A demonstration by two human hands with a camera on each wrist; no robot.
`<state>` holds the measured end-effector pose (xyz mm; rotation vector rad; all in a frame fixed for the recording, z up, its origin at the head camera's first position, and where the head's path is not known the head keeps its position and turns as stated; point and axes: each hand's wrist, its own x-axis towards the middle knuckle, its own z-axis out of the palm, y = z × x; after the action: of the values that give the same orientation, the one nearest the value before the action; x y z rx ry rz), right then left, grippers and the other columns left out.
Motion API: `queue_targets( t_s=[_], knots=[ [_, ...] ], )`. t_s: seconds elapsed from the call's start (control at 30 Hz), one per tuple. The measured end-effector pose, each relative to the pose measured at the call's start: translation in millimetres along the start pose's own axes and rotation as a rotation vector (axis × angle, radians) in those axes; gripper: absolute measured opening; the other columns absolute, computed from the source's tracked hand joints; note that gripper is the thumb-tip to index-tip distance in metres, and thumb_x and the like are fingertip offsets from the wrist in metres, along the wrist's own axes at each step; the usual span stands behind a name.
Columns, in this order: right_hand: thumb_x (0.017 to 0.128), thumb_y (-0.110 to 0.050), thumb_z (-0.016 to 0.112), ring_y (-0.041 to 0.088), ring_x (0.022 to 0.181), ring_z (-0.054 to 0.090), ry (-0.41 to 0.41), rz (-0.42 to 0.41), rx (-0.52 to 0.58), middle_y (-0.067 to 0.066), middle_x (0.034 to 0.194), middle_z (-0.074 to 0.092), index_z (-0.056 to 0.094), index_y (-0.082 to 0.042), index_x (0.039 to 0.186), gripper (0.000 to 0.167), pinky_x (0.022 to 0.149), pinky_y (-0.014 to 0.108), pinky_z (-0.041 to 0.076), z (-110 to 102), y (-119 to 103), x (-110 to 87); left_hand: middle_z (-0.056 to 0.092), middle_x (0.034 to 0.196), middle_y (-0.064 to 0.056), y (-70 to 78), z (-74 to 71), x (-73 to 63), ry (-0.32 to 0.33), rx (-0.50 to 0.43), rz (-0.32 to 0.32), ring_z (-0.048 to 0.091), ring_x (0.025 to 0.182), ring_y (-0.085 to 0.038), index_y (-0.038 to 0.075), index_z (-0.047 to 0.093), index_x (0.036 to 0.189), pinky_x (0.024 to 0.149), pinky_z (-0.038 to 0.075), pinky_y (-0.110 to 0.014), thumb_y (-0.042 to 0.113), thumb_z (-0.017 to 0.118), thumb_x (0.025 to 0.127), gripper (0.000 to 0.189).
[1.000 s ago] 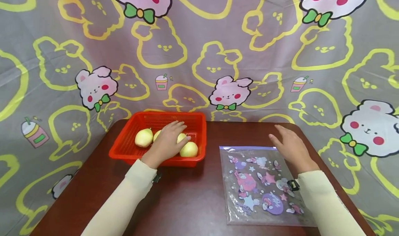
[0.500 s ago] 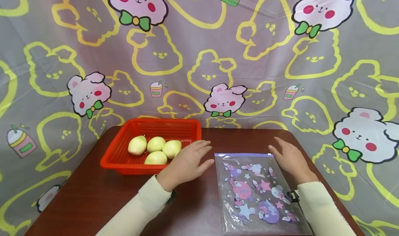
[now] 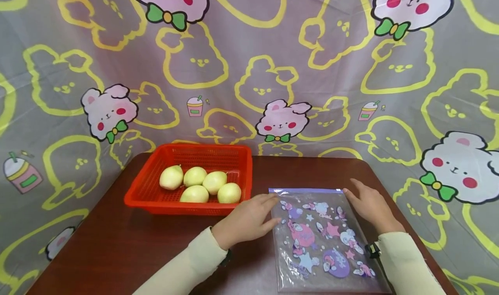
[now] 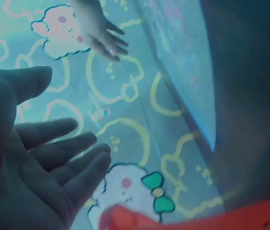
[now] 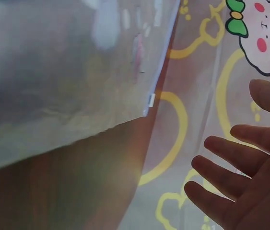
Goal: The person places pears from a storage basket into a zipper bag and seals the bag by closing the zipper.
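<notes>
A clear zip bag (image 3: 312,238) printed with pink and purple rabbits and stars lies flat on the dark red-brown table, its purple zip edge at the far side. My left hand (image 3: 247,219) is over the bag's left edge, fingers extended toward its upper left corner. In the left wrist view this hand (image 4: 43,153) has loosely spread fingers and holds nothing. By the upper right corner, close to the white slider (image 3: 338,190), is my right hand (image 3: 372,206). The right wrist view shows that hand (image 5: 240,172) with fingers apart and nothing in them.
Left of the bag stands a red plastic basket (image 3: 146,198) with several pale yellow-green pears (image 3: 195,176) in it. Behind the table (image 3: 163,243) hangs a grey curtain (image 3: 234,35) with cartoon rabbits.
My left hand has moved right and toward me, from over the basket to the bag's left edge. The right hand stays near the bag's upper right corner. The pears are now uncovered.
</notes>
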<state>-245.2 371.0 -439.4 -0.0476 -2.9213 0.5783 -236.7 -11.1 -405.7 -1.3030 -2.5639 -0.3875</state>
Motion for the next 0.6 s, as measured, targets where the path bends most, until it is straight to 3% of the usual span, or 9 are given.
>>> queue_targets(
  t_s=[0.2,0.37,0.6],
  knots=[
    [0.098,-0.055,0.044,0.056,0.123,0.039,-0.071,0.016,-0.015,0.036,0.141,0.038,0.031,0.007,0.146,0.080,0.094,0.069,0.032,2.8,5.8,1.0,0.053,0.139,-0.015,4.5,20.9,4.9,-0.061,-0.048,-0.091,0.052,0.125,-0.026,0.001,0.051,0.139,0.101,0.042,-0.038,0.043,0.064,0.092,0.065],
    [0.097,-0.054,0.048,0.057,0.125,0.036,-0.159,0.028,-0.026,0.036,0.142,0.036,0.029,0.008,0.147,0.082,0.094,0.071,0.031,8.1,11.1,1.7,0.054,0.137,-0.015,3.5,35.1,6.5,-0.091,-0.033,-0.151,0.055,0.121,-0.027,0.000,0.052,0.137,0.100,0.043,-0.039,0.046,0.064,0.090,0.067],
    [0.097,-0.050,0.050,0.057,0.122,0.040,-0.202,0.027,-0.035,0.037,0.138,0.040,0.029,0.008,0.147,0.079,0.092,0.070,0.034,13.9,14.1,-1.8,0.054,0.136,-0.017,-0.7,50.3,8.5,-0.152,-0.064,-0.241,0.056,0.119,-0.030,-0.002,0.049,0.139,0.100,0.043,-0.041,0.051,0.063,0.090,0.073]
  ],
)
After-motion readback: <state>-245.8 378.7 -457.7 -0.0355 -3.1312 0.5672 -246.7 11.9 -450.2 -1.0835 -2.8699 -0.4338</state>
